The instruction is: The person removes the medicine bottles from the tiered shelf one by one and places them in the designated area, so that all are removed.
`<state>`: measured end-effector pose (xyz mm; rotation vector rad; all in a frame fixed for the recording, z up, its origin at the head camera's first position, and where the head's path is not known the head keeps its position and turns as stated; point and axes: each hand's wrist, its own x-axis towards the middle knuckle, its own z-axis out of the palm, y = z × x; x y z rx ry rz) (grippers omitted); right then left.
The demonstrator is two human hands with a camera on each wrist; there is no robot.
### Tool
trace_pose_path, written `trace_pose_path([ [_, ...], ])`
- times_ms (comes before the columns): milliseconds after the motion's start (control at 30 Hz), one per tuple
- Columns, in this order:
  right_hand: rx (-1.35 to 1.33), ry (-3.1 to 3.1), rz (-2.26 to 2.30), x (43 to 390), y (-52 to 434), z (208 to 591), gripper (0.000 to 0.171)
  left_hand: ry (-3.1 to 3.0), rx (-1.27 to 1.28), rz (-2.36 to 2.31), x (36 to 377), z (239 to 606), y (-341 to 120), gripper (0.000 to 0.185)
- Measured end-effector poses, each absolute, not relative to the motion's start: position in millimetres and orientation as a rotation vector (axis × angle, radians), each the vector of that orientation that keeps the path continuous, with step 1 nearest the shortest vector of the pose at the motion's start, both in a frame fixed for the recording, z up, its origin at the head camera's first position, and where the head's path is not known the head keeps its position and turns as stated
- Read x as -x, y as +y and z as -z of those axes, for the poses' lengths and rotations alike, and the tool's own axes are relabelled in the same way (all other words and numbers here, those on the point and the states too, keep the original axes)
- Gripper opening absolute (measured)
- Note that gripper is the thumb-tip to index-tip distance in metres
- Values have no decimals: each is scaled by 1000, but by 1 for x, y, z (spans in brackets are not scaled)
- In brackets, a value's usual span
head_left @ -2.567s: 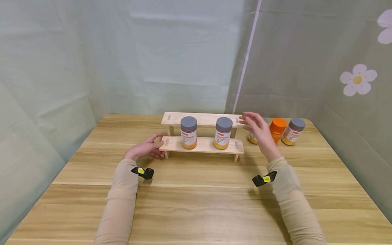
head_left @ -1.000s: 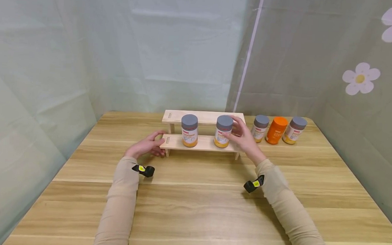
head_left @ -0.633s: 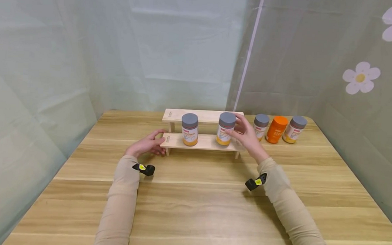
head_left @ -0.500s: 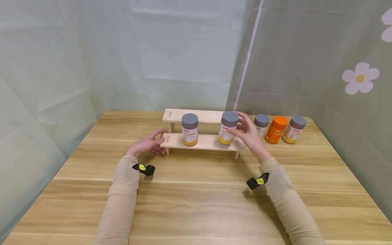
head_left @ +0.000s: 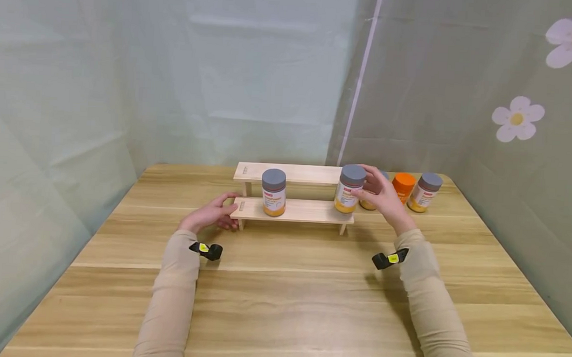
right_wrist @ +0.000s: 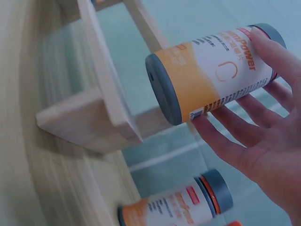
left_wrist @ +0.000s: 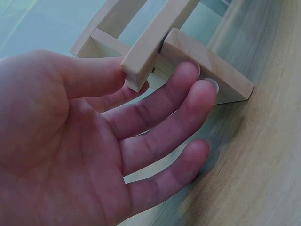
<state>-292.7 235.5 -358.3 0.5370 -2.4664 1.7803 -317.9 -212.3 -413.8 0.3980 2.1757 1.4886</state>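
At frame centre-right, the right hand (head_left: 381, 195) is gripping a light, rigid, smooth-sided bottle (head_left: 348, 189) around its barrel; the left hand (head_left: 211, 213), fingers relaxed, is steadying the wooden rack (head_left: 298, 211).

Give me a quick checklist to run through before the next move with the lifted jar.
1. Right hand grips the jar: ok.
2. Jar clear of the rack: ok, its base shows free in the right wrist view.
3. Left hand steadies the rack's end: ok, fingers touch it.
4. Other jar upright on the lower shelf: ok.
5. Free spot beside the table jars: cannot tell, hand hides it.
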Motion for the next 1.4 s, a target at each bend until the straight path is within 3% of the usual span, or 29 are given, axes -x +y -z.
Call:
trace_pose_path([
  [700, -447, -2335, -1811, 290, 285, 355, 54, 2205, -393, -1457, 319, 415, -211, 56],
  [1400, -355, -2336, -1905, 298, 311, 377, 54, 2194, -413, -1457, 318, 415, -211, 58],
])
